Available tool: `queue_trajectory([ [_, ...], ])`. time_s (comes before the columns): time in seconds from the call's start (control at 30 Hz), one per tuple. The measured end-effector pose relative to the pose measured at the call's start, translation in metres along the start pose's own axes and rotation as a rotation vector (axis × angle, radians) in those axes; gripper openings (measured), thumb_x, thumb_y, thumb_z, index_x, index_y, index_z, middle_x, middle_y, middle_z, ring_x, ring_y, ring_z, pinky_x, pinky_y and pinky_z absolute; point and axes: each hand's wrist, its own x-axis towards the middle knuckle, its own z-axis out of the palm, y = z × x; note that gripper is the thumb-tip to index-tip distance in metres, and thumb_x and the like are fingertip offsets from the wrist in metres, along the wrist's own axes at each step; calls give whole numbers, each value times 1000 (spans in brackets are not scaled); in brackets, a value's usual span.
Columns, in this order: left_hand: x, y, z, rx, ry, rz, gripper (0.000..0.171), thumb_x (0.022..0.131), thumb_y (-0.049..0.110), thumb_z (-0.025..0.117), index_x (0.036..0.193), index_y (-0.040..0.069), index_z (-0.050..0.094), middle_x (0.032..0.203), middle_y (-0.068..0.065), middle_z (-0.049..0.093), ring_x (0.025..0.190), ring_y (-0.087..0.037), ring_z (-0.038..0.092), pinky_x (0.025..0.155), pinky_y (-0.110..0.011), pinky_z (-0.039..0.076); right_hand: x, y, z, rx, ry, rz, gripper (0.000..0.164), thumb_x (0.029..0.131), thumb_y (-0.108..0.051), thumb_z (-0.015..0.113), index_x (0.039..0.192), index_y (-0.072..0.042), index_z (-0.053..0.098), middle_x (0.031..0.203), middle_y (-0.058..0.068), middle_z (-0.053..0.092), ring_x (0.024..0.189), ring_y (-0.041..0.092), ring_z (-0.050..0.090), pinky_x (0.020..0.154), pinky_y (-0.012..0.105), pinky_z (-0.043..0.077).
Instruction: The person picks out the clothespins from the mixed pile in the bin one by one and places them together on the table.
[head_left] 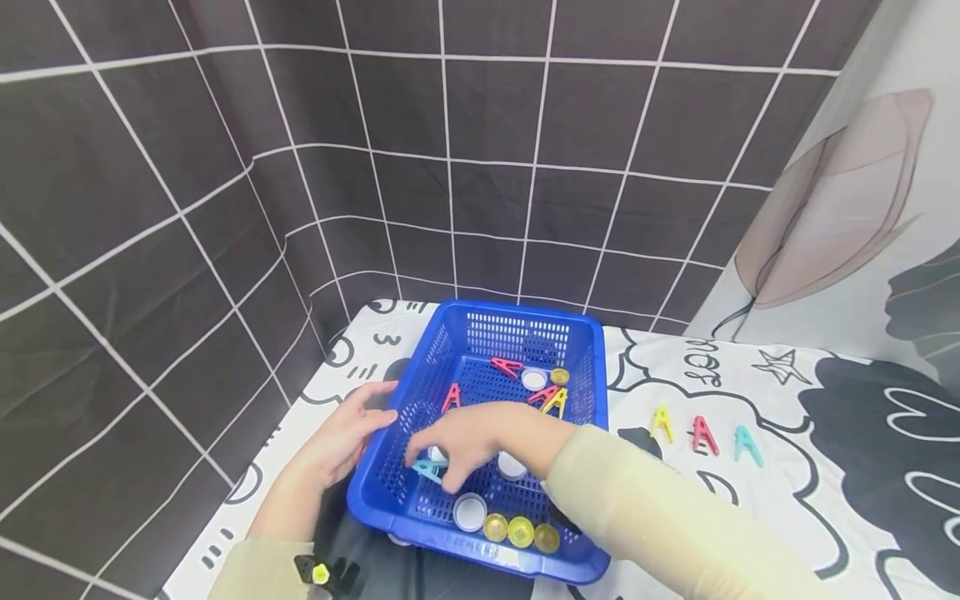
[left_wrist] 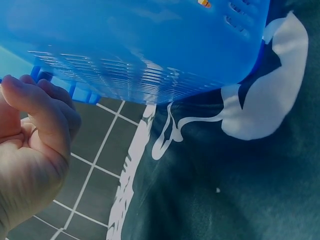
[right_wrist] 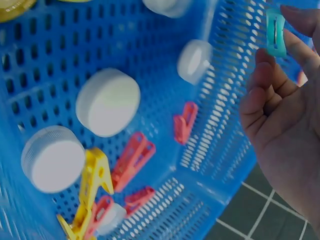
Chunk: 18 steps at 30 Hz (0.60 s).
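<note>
A teal clothespin [head_left: 429,471] is pinched between the thumb and finger of my right hand [head_left: 468,437], over the left part of the blue plastic basket [head_left: 600,358]. In the right wrist view, the same teal clothespin [right_wrist: 276,32] is seen narrow side on. My left hand [head_left: 348,429] holds the basket's left rim; its fingers look curled in the left wrist view. Inside lie red clothespins [right_wrist: 133,161], a yellow clothespin [head_left: 556,403], white caps [right_wrist: 108,102] and yellow caps [head_left: 521,532]. My right arm covers part of the basket.
Right of the basket, a yellow clothespin [head_left: 662,423], a red clothespin [head_left: 703,436] and a teal clothespin [head_left: 747,446] lie in a row on the patterned cloth [head_left: 787,500]. A dark tile-patterned sheet [head_left: 495,200] hangs behind and at the left.
</note>
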Motion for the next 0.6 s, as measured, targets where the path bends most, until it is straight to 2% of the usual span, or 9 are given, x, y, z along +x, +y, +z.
queue_trajectory([
  [0.13,-1,0,-1,-1,8,-6,59,92,13,56,143,7,28,110,-24,60,95,-31,64,81,-47,52,-10,2,-12,15,43,-3,56,76,-20,71,129,-27,53,118,-6,58,92,9,55,87,28,46],
  [0.23,-1,-1,0,-11,8,-9,58,92,12,56,142,7,28,110,-24,61,94,-31,64,81,-47,52,-20,4,-21,22,66,13,57,76,-19,69,130,-25,52,105,-6,59,82,11,54,77,27,48],
  [0.47,-1,0,1,-18,13,-20,60,91,14,57,142,8,27,109,-24,61,92,-32,65,77,-47,53,-54,16,-36,66,141,102,56,77,-20,67,130,-27,52,93,-7,57,73,11,51,63,26,47],
  [0.6,-1,0,1,-23,6,-16,60,92,13,57,143,7,26,108,-23,61,89,-30,65,76,-46,54,-76,29,-41,83,212,161,55,76,-21,67,128,-29,52,78,-3,54,68,12,50,59,27,46],
])
